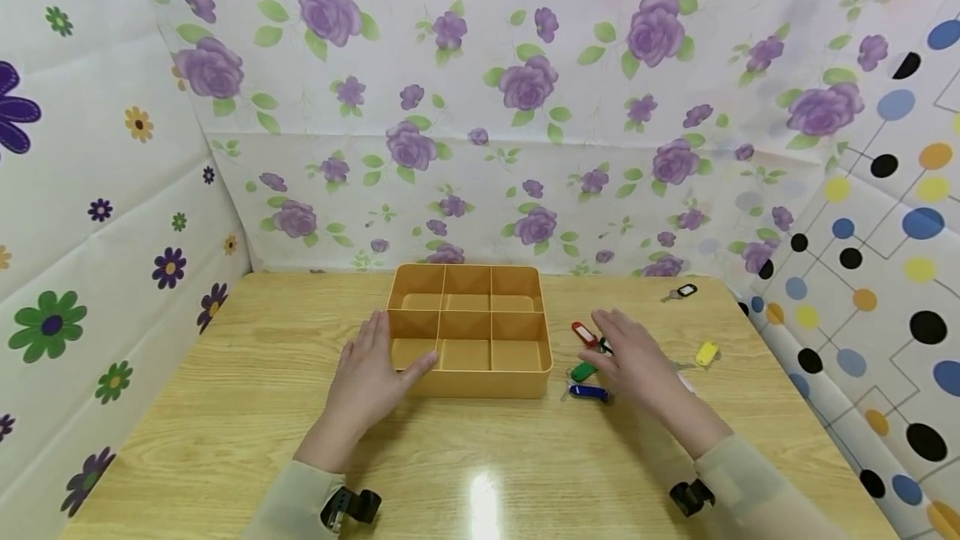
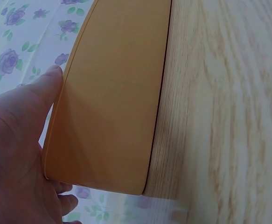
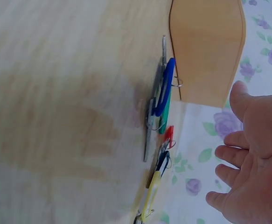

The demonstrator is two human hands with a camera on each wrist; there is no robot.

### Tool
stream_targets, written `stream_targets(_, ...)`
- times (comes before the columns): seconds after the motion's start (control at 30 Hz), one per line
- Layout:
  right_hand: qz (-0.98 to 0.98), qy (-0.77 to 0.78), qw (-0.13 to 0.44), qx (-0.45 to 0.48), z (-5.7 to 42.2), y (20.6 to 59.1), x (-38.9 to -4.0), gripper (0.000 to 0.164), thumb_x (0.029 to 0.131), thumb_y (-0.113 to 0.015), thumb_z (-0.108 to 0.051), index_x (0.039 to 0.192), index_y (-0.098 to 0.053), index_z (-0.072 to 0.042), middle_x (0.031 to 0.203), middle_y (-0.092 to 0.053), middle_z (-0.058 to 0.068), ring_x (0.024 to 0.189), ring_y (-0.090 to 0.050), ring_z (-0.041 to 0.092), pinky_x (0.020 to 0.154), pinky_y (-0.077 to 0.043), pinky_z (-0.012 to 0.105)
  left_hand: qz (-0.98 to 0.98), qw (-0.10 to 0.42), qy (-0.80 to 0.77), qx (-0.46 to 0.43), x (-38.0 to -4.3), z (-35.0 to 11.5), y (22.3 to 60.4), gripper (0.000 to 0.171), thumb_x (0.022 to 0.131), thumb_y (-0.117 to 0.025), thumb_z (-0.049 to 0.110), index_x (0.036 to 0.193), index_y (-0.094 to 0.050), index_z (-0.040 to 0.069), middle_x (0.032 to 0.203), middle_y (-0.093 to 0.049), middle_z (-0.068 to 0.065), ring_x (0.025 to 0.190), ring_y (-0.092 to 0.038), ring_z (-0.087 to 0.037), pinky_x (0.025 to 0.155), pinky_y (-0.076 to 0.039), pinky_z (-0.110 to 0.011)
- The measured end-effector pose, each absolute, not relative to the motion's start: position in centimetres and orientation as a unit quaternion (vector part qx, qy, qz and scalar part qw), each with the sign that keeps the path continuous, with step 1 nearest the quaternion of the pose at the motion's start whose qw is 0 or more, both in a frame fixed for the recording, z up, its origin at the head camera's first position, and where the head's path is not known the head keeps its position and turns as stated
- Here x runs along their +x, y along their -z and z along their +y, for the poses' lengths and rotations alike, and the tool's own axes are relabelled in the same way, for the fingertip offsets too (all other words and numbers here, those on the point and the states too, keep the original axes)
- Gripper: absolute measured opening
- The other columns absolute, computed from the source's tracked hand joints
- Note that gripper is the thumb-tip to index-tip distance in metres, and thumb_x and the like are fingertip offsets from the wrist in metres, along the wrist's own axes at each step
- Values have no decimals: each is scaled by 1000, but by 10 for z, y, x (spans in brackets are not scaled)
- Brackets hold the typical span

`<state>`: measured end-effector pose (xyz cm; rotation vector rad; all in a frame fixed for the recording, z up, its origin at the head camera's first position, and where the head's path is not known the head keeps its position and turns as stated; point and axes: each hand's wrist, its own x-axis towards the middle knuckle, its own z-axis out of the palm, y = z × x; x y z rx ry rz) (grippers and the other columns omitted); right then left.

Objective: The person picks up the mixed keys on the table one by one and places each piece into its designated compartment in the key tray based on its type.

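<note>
A tan divided box, two rows of three compartments, stands on the table. My left hand lies along its left side, fingers extended and thumb over the front rim; in the left wrist view the thumb touches that rim. To the box's right, my right hand hovers over several keys with coloured tags, fingers extended and holding nothing. Around it lie a red key tag, a green key tag, a blue key tag and a yellow key tag. A black tag and a white tag are partly hidden by that hand.
Farther back on the right, a key with a black tag lies apart from the others. The wooden table meets a flowered cloth behind the box. Patterned cloths also hang at the left and right.
</note>
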<state>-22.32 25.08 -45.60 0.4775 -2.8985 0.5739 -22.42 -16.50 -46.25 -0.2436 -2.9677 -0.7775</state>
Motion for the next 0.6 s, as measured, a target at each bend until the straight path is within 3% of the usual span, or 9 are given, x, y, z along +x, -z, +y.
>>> stream_targets(0.37,-967,-167,87,174,263,466,-211,66,105,-79,-34,155,-59,4,156,-57,30,149,-47,55,121,-37,72,-962,34,256,-83,-222,-166,460,119,104,-60,74,173,-9,-8,181,-8,-28,167,-8,-49,131,-8,-72)
stream_targets(0.6,-968,-149,96,178,269,467,-205,55,100,-85,-33,142,-72,0,135,-72,23,124,-68,48,105,-53,69,-962,31,258,-83,-223,-166,461,126,100,-49,86,173,-7,-7,181,-7,-27,167,-7,-48,130,-8,-72)
